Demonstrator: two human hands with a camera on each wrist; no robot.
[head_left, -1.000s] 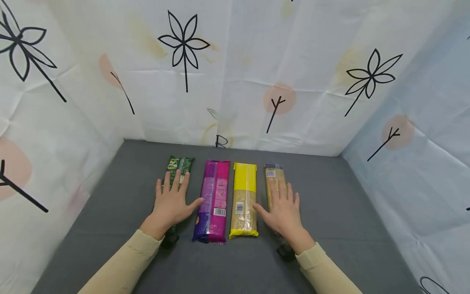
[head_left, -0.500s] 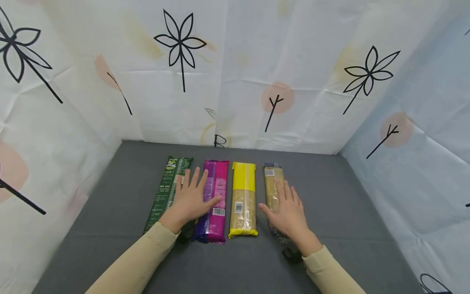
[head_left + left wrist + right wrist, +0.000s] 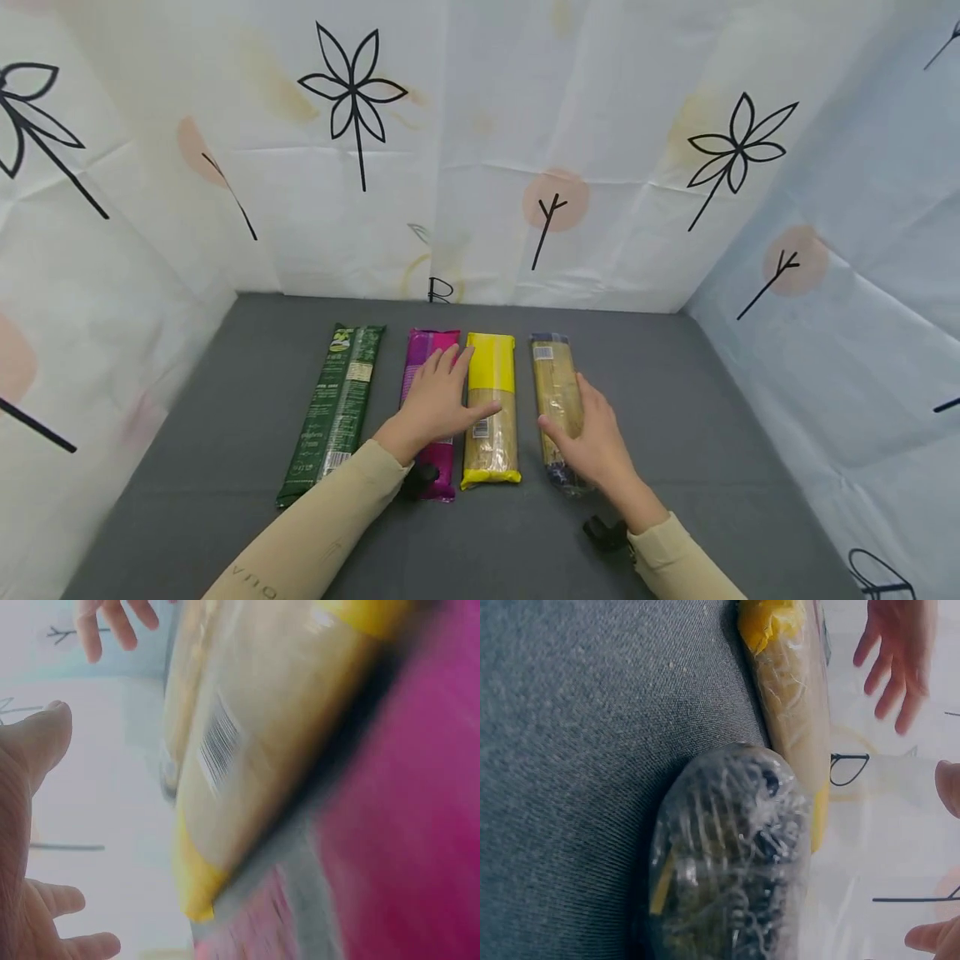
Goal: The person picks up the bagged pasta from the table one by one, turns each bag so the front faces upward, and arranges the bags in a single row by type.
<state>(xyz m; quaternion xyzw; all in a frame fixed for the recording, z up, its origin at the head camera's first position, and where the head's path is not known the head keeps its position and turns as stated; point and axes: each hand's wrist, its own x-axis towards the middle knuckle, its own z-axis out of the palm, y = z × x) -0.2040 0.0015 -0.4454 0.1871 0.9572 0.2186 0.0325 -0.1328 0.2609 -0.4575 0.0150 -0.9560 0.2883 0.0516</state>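
Note:
Packets of long thin pasta lie in a row on the grey table. My left hand point(image 3: 435, 404) hovers over the pink-purple pasta packet point(image 3: 432, 340), fingers spread, its thumb reaching over the yellow pasta packet point(image 3: 491, 362). The left wrist view shows this hand apart from the yellow packet's barcode side point(image 3: 262, 727). Beside the right edge of the clear pasta packet with dark blue ends point(image 3: 555, 383) is my right hand point(image 3: 596, 437), fingers extended and thumb over the packet; whether it touches is unclear. At the left lies the green pasta packet point(image 3: 330, 417), partly behind the left sleeve.
The grey cloth-covered table point(image 3: 675, 433) is walled by white patterned fabric point(image 3: 480, 242) at the back and both sides. A dark wrist camera point(image 3: 606, 533) hangs under the right wrist, and another point(image 3: 418, 480) under the left.
My left hand has moved right, from over the green packet across to the pink-purple and yellow ones. My right hand has shifted slightly right toward the clear packet's edge. The packets stay in place.

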